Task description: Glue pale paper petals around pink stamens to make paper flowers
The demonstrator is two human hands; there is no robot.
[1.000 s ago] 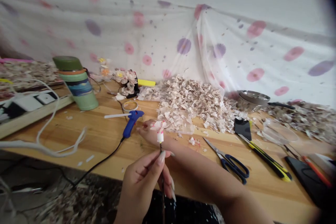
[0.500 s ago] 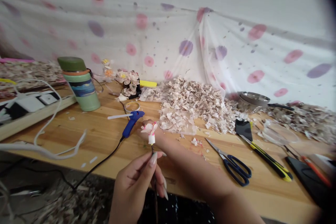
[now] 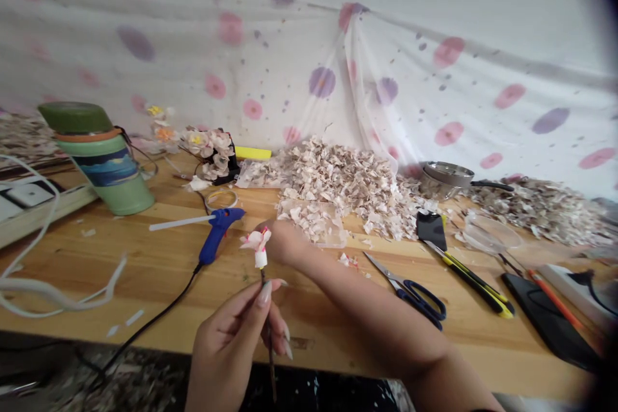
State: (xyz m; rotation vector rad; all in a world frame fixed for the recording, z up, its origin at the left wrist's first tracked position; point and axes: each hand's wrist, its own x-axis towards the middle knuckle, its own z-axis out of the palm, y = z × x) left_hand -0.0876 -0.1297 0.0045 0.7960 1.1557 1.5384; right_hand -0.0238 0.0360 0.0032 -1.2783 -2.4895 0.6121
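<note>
My left hand (image 3: 236, 331) pinches the thin dark stem (image 3: 270, 360) of an artificial flower between thumb and fingers. At the stem's top, the flower head (image 3: 258, 248) has pale petals edged in pink above a white base. Beyond the flower, my right hand (image 3: 284, 241) is low over the table, its fingers hidden by the flower and the angle of the wrist. To its left lies a blue glue gun (image 3: 216, 238) with a white glue stick in its back. Just beyond the right hand is a clear tray (image 3: 338, 236) of loose petals.
A large petal heap (image 3: 342, 174) covers the back of the table. Scissors (image 3: 410, 290), a utility knife (image 3: 473, 280) and a black phone-like slab (image 3: 545, 322) lie at right. A green tumbler (image 3: 109, 161) stands at left near white cables (image 3: 62, 302). Finished-looking flowers (image 3: 207, 148) stand behind.
The view has swung right, so the table's things sit further left in it. My right hand has moved rightward from the glue gun; my left still holds the flower stem.
</note>
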